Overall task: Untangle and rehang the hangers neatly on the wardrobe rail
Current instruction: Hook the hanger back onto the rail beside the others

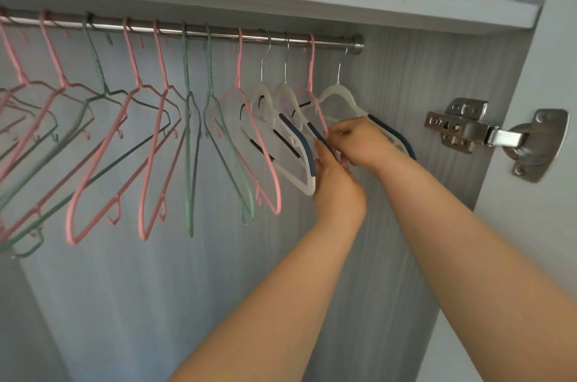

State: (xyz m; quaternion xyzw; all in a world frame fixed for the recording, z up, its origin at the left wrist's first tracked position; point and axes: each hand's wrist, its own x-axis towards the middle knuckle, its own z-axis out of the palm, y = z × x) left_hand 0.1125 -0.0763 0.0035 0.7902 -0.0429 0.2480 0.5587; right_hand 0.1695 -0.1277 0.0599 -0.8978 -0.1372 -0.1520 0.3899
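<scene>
**Both hands work a pink hanger free of the white ones**

The right hand [362,139] pinches the lower arm of a pink hanger [311,81] in its fingertips, likely to steer the thin wire out from among the white ones; just below and touching it, the left hand [338,191] curls its fingers, as far as can be seen, round the navy-edged arm of a white hanger [296,182], probably to hold it aside; both hangers hook on the rail [218,34] above the hands. More white hangers crowd either side of the fingers and look the likeliest snag; further left of the hands hang green hangers [190,163] and other pink ones, several askew; to the right sits a door hinge [487,135]; a shelf [343,11] caps the rail.
</scene>
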